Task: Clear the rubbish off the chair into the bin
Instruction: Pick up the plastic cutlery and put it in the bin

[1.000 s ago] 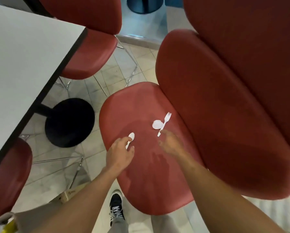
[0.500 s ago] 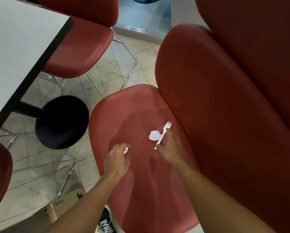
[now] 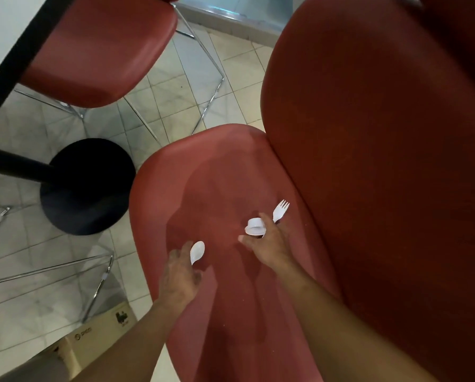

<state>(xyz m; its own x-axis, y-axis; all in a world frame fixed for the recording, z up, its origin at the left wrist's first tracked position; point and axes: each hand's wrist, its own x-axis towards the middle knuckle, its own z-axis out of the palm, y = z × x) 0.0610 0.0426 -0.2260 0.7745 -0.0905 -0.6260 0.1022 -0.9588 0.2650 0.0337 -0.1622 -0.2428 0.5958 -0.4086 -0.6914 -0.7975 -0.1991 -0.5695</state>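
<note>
Fork point(image 3: 280, 210) handle, spoon point(image 3: 197, 252) handle hidden in hands; box point(image 3: 98, 330) cut off

The light was soft and even, fairly dim indoors. Faint shadows of the arms lay on the red chair seat point(image 3: 203, 188). The left hand point(image 3: 180, 274) was smeared by motion blur. Wide-angle distortion bent the edges; the upper right was dark.

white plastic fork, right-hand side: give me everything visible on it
The white plastic fork shows four tines and a broad neck; the handle runs down under the right hand, which appears to grip it alongside a small white plastic lid. It looks thin, disposable, unbroken. Tines point up and away, toward the red chair's backrest. Whether it touches the seat cannot be told.
</note>
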